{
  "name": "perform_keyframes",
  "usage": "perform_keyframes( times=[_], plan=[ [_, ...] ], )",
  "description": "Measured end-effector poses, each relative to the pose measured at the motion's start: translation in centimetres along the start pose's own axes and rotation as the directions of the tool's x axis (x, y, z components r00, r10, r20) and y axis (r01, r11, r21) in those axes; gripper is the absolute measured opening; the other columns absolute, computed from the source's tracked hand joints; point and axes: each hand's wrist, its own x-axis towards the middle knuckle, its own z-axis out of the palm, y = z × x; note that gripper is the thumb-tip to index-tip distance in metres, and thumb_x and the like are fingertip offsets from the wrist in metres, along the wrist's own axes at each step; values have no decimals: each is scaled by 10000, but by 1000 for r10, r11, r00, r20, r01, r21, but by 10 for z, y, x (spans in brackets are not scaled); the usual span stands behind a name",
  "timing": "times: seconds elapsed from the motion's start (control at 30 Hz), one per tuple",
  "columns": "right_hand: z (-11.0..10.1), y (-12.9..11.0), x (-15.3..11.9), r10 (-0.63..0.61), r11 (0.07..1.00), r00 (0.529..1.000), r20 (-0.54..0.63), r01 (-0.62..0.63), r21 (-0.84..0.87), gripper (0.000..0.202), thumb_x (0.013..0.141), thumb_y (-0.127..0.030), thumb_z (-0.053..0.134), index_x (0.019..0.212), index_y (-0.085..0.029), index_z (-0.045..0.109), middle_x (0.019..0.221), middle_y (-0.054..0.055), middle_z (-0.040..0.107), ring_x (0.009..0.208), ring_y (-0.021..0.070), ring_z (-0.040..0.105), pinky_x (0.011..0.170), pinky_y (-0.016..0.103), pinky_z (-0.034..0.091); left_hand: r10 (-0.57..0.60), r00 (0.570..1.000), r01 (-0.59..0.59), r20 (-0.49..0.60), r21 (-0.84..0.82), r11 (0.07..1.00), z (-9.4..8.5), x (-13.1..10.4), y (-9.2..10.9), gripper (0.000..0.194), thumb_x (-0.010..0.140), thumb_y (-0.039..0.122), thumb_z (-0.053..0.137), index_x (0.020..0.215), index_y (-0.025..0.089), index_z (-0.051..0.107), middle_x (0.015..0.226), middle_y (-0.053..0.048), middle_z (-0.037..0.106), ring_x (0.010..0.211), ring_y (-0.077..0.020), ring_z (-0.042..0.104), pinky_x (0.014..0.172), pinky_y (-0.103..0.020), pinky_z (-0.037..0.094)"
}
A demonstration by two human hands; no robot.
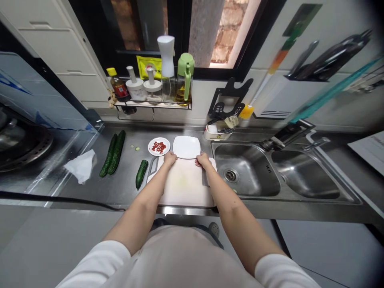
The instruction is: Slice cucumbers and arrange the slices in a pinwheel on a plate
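A white squarish plate [186,147] lies at the back edge of a white cutting board [183,184]. My left hand [170,158] grips its near left corner, and my right hand [203,159] pinches its near right corner. Part of a knife blade [205,177] shows on the board's right side, beneath my right forearm. Just left of the plate is a small white dish [151,148] with chopped red pieces [159,147]. A short cucumber piece [141,174] rests left of the board, and two whole cucumbers [116,154] lie farther left.
A double steel sink [249,168] is on the right, with a faucet [288,134] behind it. Bottles and jars stand on a wall rack [156,105]. A white tissue [81,166] lies at the left, near a stove [24,140]. A sponge holder [218,136] sits behind the sink.
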Motion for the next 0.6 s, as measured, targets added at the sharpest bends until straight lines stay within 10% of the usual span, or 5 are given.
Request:
perform_keyframes(
  times=[0.27, 0.6],
  plan=[
    [-4, -6, -29, -60, 976, 998, -34, 66, 208, 114, 814, -131, 479, 882, -203, 422, 494, -77, 542, 369, 74, 506, 362, 134, 420, -44, 999, 43, -5, -112, 993, -7, -25, 9, 182, 785, 153, 512, 965, 152, 537, 588, -1, 645, 514, -119, 604, 549, -201, 437],
    [-7, 43, -109, -151, 912, 988, -23, 148, 383, 257, 749, -248, 527, 932, -235, 347, 562, -89, 592, 386, 91, 527, 354, 159, 392, 80, 992, -41, 97, -357, 933, -28, -110, -46, 125, 769, 256, 526, 827, 202, 429, 666, -5, 693, 509, -105, 607, 522, -196, 432]
  ],
)
